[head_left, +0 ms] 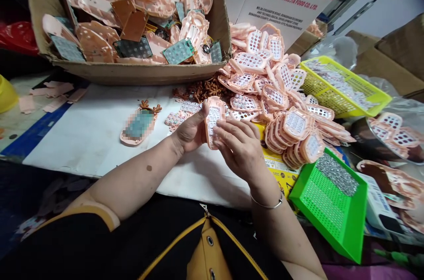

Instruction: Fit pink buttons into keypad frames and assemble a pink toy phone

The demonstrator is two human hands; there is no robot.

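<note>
Pink keypad shell [213, 122] stands on edge just above the white surface [92, 138], my left hand [189, 132] pinching its rim in a grip, likely to steady it, while my right hand [241, 149] lays spread fingers flat on its face.

Both hands, left hand [189, 132] and right hand [240, 145], grip one pink shell [213, 120]; shell pile [281, 94] just beyond.
</note>
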